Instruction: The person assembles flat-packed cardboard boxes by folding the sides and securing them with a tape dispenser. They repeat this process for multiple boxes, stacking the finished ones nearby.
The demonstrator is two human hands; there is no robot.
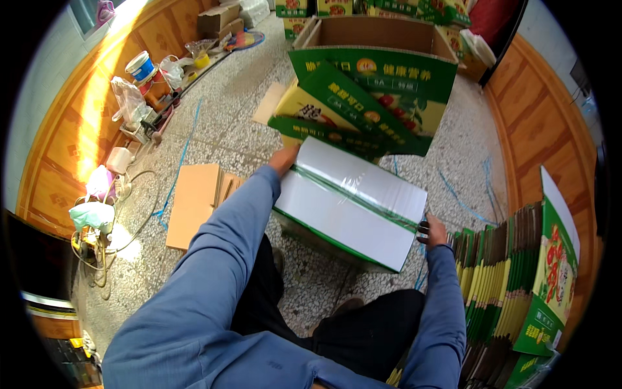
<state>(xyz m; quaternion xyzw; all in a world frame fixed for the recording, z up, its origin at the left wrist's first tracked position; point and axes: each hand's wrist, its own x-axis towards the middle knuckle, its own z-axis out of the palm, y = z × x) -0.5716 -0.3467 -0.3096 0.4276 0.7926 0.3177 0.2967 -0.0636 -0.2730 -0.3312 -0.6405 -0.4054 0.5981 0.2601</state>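
The white carton (350, 204) under both hands is cardboard, its seam sealed with glossy clear tape. At twelve o'clock an open box (376, 58) shows matt brown cardboard inside and shiny green print outside. The floor (220, 123) is speckled terrazzo; the sleeves (214, 279) are blue cloth.

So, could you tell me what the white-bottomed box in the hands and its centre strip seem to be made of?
The box looks like printed cardboard: flat white flaps meeting at a seam, green edges. The strip seems clear glossy plastic tape, judging by its sheen. Both hands grip its ends.
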